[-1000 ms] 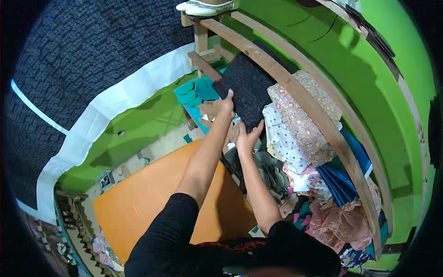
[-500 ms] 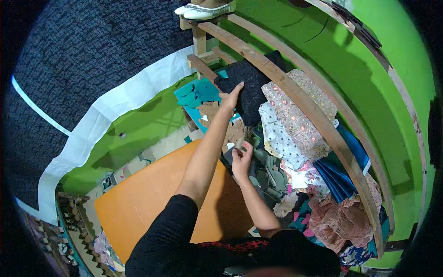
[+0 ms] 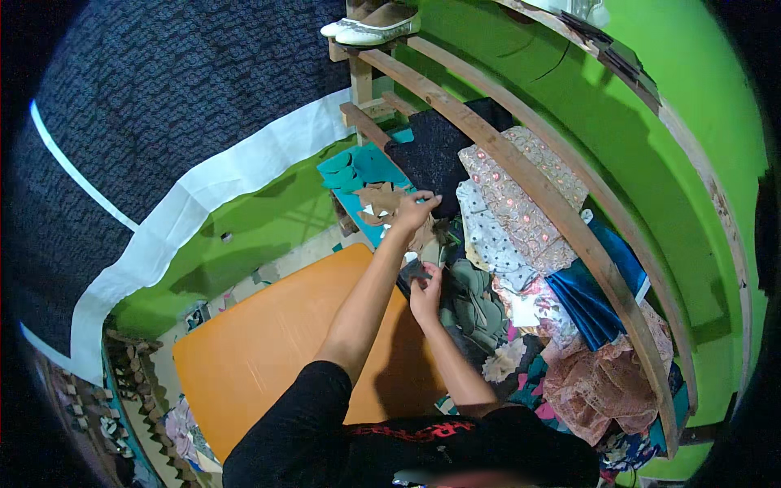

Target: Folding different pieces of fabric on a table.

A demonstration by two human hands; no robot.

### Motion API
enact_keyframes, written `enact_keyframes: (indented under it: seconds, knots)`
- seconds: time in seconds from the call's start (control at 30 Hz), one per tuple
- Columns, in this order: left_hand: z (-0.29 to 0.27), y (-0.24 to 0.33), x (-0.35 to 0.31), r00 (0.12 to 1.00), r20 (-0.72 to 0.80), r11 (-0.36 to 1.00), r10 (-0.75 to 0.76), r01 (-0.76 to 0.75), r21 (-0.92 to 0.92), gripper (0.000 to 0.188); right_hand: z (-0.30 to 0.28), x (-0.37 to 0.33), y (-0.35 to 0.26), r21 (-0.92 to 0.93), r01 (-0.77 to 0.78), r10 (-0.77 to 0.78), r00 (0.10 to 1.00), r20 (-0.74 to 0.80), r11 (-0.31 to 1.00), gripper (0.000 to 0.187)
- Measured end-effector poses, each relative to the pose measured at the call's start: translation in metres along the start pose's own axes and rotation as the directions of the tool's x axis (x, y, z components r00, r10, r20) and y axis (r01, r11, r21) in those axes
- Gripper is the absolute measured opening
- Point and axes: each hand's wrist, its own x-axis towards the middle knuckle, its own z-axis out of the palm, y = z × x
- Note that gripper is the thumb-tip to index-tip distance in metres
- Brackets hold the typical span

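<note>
My left hand (image 3: 416, 211) reaches over the lower edge of a black cloth (image 3: 425, 159) on the wooden rack. Its fingers are bent together, and whatever is in them is too small to make out. Nearer to me, my right hand (image 3: 426, 294) is closed on a small dark grey cloth piece (image 3: 413, 272). Beside it lies a heap of grey-green cut pieces (image 3: 472, 301). Brown cut pieces (image 3: 379, 198) are spread just left of my left hand, with teal cut pieces (image 3: 358, 165) beyond them.
An orange board (image 3: 268, 333) fills the left side near my arms. Curved wooden rails (image 3: 521, 179) run over folded fabrics on the right, among them a beaded beige cloth (image 3: 529, 187), a blue pleated cloth (image 3: 590, 305) and a pink lace cloth (image 3: 594, 382). White shoes (image 3: 376, 28) stand at the top.
My left hand has drawn back from the black cloth toward me, its fingers now bent. The black cloth has shifted away from me. The dark grey piece shows more plainly in my right hand.
</note>
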Motion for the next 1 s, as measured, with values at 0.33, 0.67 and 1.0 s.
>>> enact_keyframes:
  seconds: [0.33,0.67,1.0]
  knots:
    - [-0.089,-0.013,-0.166,0.945,0.050,0.946,-0.324,0.325,-0.002,0.026,-0.014,-0.060,-0.025,0.045,-0.030,0.025,0.992,0.122,0.999,0.031]
    - [-0.158,-0.067,-0.409,0.848,-0.231,0.878,-0.477,0.449,-0.166,0.029,-0.009,-0.177,-0.039,0.108,-0.083,0.020,0.875,0.484,0.991,0.017]
    - [-0.155,-0.035,-0.507,0.833,-0.448,0.944,-0.325,0.254,-0.212,0.034,-0.018,-0.278,-0.065,0.014,0.064,-0.036,0.357,0.933,0.998,0.020]
